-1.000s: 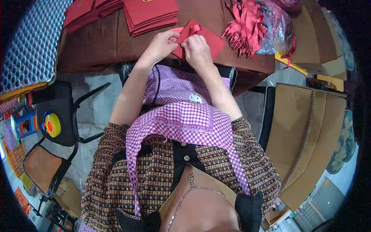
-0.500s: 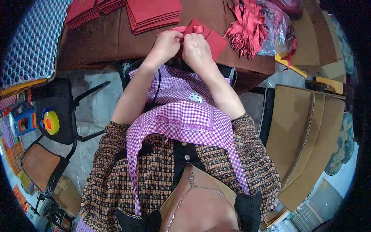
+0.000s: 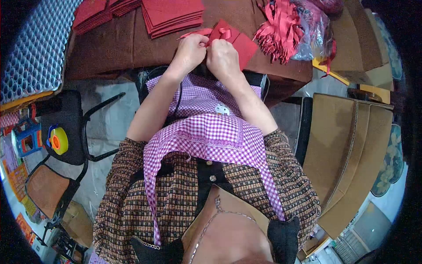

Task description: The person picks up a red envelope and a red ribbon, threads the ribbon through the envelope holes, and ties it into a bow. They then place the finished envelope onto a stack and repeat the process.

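Observation:
At the near edge of the brown-covered table, a red paper envelope lies tilted, with a red ribbon looped in a bow across it. My left hand is closed in a pinch at the ribbon's left end, whose tail sticks out beyond the fingers. Right beside it, my right hand is closed over the envelope's left part, just below the bow. Its fingertips are hidden, but they appear to grip the ribbon.
Stacks of red envelopes lie farther back on the brown tablecloth. To the right are a bundle of red ribbons and a clear plastic bag. Cardboard stands at right; a chair holds a yellow tape roll.
The ribbon loop above my right hand looks slightly larger and more upright. Both hands keep nearly the same place and stay closed; the whole view shifts slightly.

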Tool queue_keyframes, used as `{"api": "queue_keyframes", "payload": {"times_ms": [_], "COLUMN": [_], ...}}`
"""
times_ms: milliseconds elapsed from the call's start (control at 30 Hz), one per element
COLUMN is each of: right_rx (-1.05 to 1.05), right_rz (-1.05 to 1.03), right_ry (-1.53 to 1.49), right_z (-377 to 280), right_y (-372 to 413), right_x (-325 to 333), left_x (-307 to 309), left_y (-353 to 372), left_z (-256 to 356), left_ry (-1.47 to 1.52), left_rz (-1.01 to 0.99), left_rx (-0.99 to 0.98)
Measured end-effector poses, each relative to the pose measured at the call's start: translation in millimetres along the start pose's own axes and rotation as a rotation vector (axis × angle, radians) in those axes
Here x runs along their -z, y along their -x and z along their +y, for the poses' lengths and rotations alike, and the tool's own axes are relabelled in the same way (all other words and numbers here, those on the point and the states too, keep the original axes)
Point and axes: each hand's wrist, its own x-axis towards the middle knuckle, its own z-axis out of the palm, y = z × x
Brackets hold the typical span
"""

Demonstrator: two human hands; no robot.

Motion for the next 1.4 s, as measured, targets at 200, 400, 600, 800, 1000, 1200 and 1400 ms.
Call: {"api": "queue_keyframes", "payload": {"times_ms": [200, 400, 600, 800, 1000, 1200, 1400], "right_rx": [0.047, -0.081, -0.047, 0.005, -0.009, -0.03, 0.124], "right_rz": [0.049, -0.007, -0.037, -0.012, -0.066, -0.139, -0.037], "right_ry": [0.01, -0.076, -0.1, -0.105, -0.06, -0.022, -0.257], "right_z": [3, 3, 5, 8, 5, 1, 10], "right_y": [6, 2, 2, 3, 1, -5, -28], "right_x": [-4, -4, -3, -2, -1, 1, 47], "left_x": [3, 17, 12, 14, 9, 7, 11], "left_y": [2, 3, 11, 13, 11, 6, 9], "left_z": [0, 1, -5, 0, -13, -23, -10], "left_ry": [0.087, -0.02, 0.007, -0.009, 0.045, 0.093, 0.087], "left_rz": [-0.009, -0.192, -0.09, -0.071, -0.057, -0.078, -0.053], "left_rx": [-0.037, 0.053, 0.006, 0.04, -0.026, -0.072, -0.024]}}
